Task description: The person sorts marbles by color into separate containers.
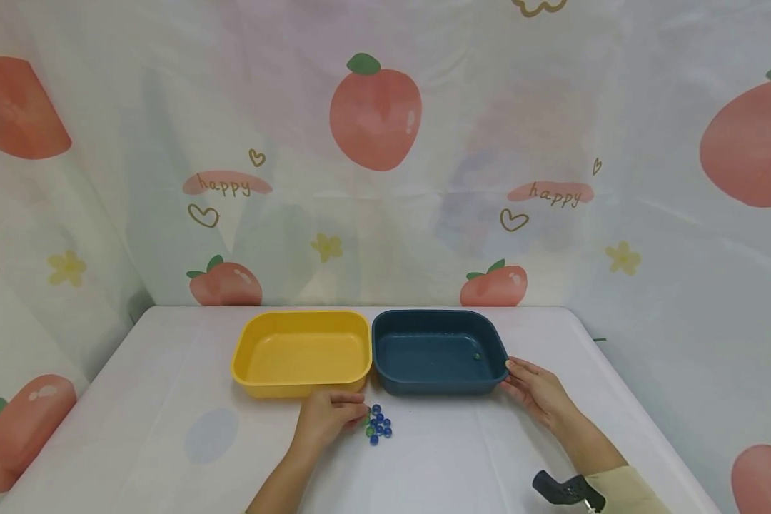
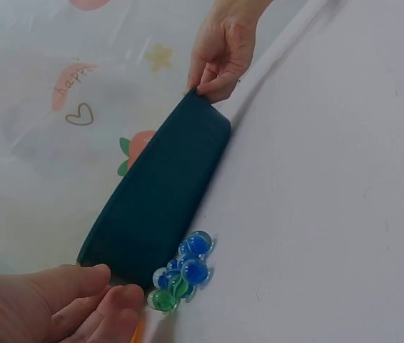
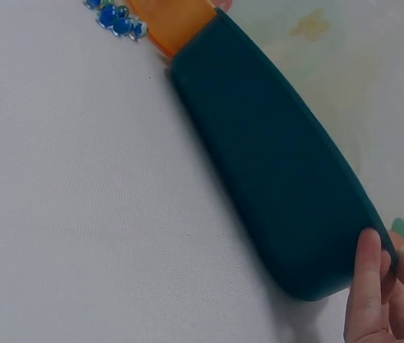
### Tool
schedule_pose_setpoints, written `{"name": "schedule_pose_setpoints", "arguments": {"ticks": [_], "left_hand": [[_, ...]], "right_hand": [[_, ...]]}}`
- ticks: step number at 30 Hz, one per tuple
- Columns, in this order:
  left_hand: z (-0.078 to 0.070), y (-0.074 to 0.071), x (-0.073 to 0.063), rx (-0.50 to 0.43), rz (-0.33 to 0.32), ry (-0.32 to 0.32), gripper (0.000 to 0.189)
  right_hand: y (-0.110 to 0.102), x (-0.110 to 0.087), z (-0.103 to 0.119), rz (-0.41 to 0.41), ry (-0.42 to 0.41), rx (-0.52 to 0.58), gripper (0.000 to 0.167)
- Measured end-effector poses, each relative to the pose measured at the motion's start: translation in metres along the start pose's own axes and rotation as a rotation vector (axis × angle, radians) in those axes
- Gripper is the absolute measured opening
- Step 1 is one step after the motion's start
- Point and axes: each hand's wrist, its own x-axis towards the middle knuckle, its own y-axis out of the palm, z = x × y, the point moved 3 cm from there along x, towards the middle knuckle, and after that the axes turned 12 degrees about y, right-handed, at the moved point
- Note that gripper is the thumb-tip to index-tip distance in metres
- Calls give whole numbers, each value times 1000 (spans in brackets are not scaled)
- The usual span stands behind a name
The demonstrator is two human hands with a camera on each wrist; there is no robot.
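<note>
Several glass marbles (image 1: 379, 426), mostly blue with some green, lie clustered on the white table. My left hand (image 1: 330, 420) is just left of them, its fingertips right at the cluster's edge. In the left wrist view the left thumb (image 2: 81, 280) and fingers are slightly apart, with no marble showing between them. A dark blue rectangular tray (image 1: 437, 385) stands behind the marbles, with one small green marble (image 1: 477, 356) inside. My right hand (image 1: 540, 395) pinches the tray's right end, thumb and fingers on either side of its rim.
A yellow tray (image 1: 276, 391) stands left of the blue one, their ends side by side. The white-covered table (image 1: 450, 457) ends at a backdrop printed with fruit (image 1: 375, 118). A black strap device (image 1: 565, 490) is on the right sleeve.
</note>
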Motion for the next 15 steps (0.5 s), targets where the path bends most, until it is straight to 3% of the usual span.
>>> {"name": "schedule_pose_setpoints", "arguments": {"ticks": [15], "left_hand": [[13,2,-2,123,-51,22,18]], "right_hand": [[1,-1,0,-6,1,0,63]]}}
